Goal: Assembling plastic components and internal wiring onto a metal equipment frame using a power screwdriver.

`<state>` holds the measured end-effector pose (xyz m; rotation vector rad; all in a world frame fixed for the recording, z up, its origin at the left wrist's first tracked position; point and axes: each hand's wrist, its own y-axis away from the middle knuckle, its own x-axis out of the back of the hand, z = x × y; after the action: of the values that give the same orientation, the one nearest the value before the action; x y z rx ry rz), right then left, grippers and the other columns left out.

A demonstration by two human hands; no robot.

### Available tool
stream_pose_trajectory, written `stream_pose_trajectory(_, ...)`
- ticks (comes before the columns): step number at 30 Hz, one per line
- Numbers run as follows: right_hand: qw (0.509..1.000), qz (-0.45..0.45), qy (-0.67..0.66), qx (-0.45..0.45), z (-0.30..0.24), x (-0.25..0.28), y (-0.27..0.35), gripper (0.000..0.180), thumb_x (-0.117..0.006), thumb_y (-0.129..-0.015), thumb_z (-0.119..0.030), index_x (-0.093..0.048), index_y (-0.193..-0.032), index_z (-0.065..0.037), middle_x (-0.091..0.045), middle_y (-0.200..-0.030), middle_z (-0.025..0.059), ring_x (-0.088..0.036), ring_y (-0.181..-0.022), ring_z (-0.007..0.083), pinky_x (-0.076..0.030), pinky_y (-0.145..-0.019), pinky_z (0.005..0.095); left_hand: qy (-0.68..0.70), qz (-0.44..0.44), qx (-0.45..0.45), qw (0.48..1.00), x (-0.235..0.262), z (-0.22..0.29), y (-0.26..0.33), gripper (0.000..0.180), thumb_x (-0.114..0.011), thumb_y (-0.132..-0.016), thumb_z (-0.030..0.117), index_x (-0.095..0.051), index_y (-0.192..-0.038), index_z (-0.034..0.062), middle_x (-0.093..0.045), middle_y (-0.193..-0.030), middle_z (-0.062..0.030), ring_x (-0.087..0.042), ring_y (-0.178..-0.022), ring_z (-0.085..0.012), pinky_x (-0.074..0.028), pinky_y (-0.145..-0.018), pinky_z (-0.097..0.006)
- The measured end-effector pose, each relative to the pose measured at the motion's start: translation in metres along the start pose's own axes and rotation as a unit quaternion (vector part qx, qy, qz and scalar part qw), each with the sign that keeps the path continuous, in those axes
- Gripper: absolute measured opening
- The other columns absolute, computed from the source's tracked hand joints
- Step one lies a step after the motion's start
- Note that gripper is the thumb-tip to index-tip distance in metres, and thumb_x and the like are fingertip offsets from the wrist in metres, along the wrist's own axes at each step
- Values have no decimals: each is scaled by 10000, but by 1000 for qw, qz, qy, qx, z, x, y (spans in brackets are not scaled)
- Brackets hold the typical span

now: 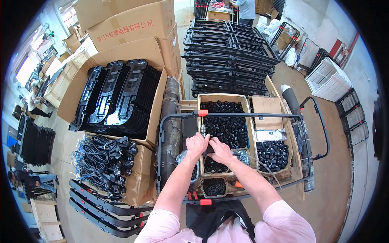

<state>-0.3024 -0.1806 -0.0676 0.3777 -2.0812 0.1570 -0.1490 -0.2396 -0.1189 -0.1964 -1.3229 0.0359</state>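
A black tubular frame (259,115) with rounded corners lies across the workbench in front of me. Red clips sit on its far bar (203,113) and on its near bar. Both my hands are on a power drill with a silver chuck (203,128), which points away from me at the far red clip. My right hand (221,151) grips the dark drill body, with a cord trailing off to the right. My left hand (197,144) is closed around the front, just behind the chuck. Fingers hide most of the drill, and the bit's tip is too small to make out.
Beneath the frame, open boxes hold black caps (229,121), more black knobs (272,156) and small screws (214,187). At left stand a carton of black plastic panels (121,95) and bundled power cords (106,162). Stacked black frames (231,56) rise beyond. Another person (246,10) stands far back.
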Motion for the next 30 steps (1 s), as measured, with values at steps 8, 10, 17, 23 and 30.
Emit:
stream_pose_trajectory(8,997,68,-13,24,-13,10,62,634,-843,-779,-205,-563,-1330,-64,-571,-1308,167,-665,-1130,403,-578,-921,492,104,-103,48,988,60,24,43,610,-607,-974,593,-692,-965,-11,-765,-928,-264,-761,-922,-403,-554,-860,-506)
stream_pose_trajectory(10,995,93,-23,39,-29,25,97,643,-843,-758,-173,-572,-1330,-58,-580,-1302,162,-667,-1114,406,-580,-908,495,203,-109,101,968,89,39,75,623,-621,-980,587,-688,-1019,-31,-754,-989,-274,-753,-963,-392,-556,-867,-492)
stream_pose_trajectory(17,992,95,-4,82,-75,40,236,667,-831,-750,-150,-520,-1325,-14,-594,-1213,196,-655,-1097,389,-551,-917,484,535,-76,224,811,126,85,224,494,-777,-932,475,-713,-1002,-10,-740,-882,-111,-667,-786,-189,-547,-746,-379)
stream_pose_trajectory(23,989,70,-54,121,-88,-3,324,694,-845,-722,-128,-520,-1323,-8,-617,-1152,187,-666,-1049,373,-557,-883,470,485,14,217,847,140,96,350,449,-806,-922,417,-693,-1021,-6,-707,-858,-106,-630,-767,-183,-536,-738,-371)
stream_pose_trajectory(30,982,-55,-79,163,-110,-81,383,749,-856,-727,-212,-512,-1354,9,-647,-1118,201,-695,-969,400,-575,-844,484,495,10,315,810,108,51,467,393,-743,-998,385,-683,-987,-3,-685,-850,-40,-599,-799,-119,-517,-736,-326)
